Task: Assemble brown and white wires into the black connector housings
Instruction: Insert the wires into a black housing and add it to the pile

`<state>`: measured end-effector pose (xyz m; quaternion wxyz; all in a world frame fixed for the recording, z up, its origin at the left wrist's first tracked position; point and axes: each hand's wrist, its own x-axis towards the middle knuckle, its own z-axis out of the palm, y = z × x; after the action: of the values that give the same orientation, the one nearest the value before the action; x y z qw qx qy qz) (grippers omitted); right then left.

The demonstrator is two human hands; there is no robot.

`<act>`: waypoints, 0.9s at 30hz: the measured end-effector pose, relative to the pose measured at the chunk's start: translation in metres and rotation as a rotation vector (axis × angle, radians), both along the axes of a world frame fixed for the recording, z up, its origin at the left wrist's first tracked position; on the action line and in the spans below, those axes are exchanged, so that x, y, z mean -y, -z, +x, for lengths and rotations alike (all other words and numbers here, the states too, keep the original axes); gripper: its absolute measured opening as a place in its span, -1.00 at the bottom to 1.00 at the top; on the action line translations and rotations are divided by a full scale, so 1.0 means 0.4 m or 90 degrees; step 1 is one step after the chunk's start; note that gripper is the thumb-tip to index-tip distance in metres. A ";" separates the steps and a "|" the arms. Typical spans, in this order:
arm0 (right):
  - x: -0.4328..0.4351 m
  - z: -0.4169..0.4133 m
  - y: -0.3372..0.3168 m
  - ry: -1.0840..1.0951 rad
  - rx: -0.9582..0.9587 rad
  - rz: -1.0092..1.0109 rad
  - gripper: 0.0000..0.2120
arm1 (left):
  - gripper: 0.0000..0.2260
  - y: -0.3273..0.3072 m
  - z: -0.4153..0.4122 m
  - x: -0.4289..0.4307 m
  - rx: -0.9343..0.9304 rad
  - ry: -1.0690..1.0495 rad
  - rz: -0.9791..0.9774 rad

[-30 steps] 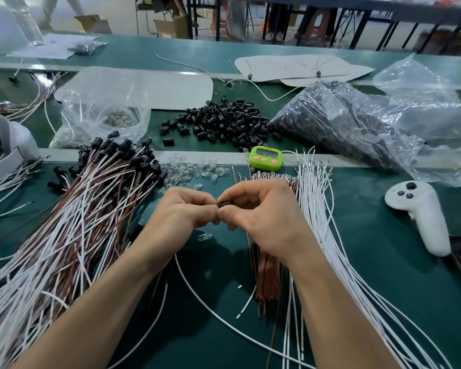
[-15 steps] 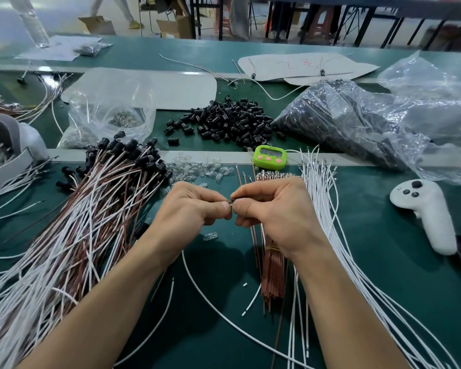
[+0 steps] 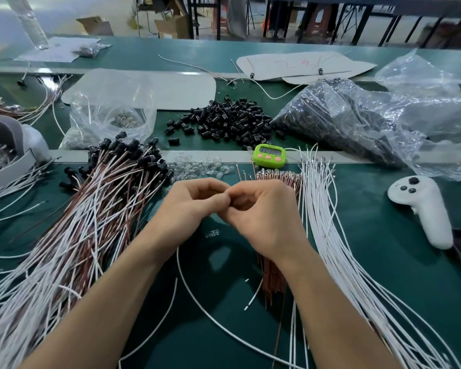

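Note:
My left hand (image 3: 194, 206) and my right hand (image 3: 264, 211) meet fingertip to fingertip over the green mat, both pinched shut. What they hold is hidden inside the fingers. A white wire (image 3: 178, 258) trails from under my left hand and curves toward the bottom edge. Under my right wrist lies a bundle of brown wires (image 3: 273, 278). To its right, loose white wires (image 3: 328, 222) fan out. Behind my hands sits a pile of black connector housings (image 3: 229, 121). Finished brown and white wires with housings (image 3: 91, 209) lie heaped at the left.
Small clear bulbs (image 3: 197, 169) are scattered just beyond my hands, beside a green timer (image 3: 269, 155). A white controller (image 3: 423, 209) lies at the right. A plastic bag of housings (image 3: 343, 121) sits back right, another bag (image 3: 107, 121) back left.
The dark housing seen between my fingertips a second ago is now covered. My fingers have closed tighter together, and my right hand has turned slightly over the left fingertips.

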<state>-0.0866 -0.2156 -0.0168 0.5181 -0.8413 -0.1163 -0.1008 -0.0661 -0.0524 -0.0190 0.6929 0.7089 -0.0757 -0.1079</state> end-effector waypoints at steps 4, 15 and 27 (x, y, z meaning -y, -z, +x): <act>-0.020 -0.005 0.006 0.103 0.023 -0.035 -0.81 | -0.90 0.003 0.008 -0.012 -0.056 -0.054 -0.007; -0.059 -0.028 -0.018 -0.117 -0.104 -0.359 -0.74 | -0.83 -0.013 0.026 -0.052 -0.153 -0.123 -0.223; 0.019 -0.011 -0.068 0.111 -0.048 0.312 -0.85 | -0.70 -0.010 0.015 -0.058 -0.086 0.072 -0.225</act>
<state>-0.0909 -0.2234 0.0106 0.6998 -0.7007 0.0035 -0.1389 -0.0599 -0.0290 -0.0150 0.8028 0.5620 -0.0868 -0.1792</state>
